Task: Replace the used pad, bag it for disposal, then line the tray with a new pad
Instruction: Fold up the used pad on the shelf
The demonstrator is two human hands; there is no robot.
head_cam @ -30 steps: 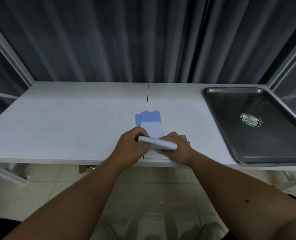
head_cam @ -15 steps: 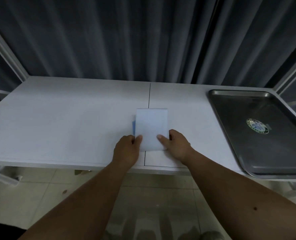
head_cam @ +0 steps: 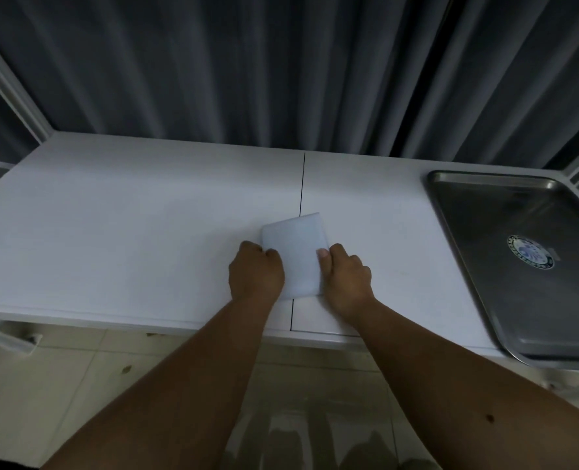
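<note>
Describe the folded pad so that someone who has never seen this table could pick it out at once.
Start at the white table in front of the dark curtain. Near its front edge, where a thin dark seam splits the top, the folded pad lies between the left hand and the right hand, which grip its sides. It is small, pale and rectangular, unlike the big steel tray at the right.

White matte rectangular tabletop [head_cam: 145, 232], two panels joined by a thin dark seam [head_cam: 302, 184] running from far edge to near edge, slightly right of centre. Folded pale white-blue rectangular pad [head_cam: 296, 256] lies across the seam, close to the near edge, slightly skewed to the table edges. Rectangular stainless-steel tray [head_cam: 478, 232] with raised rim sits flat at the right end, spanning from near the far edge to the near edge; round blue-green emblem [head_cam: 529, 251] on its floor.
</note>
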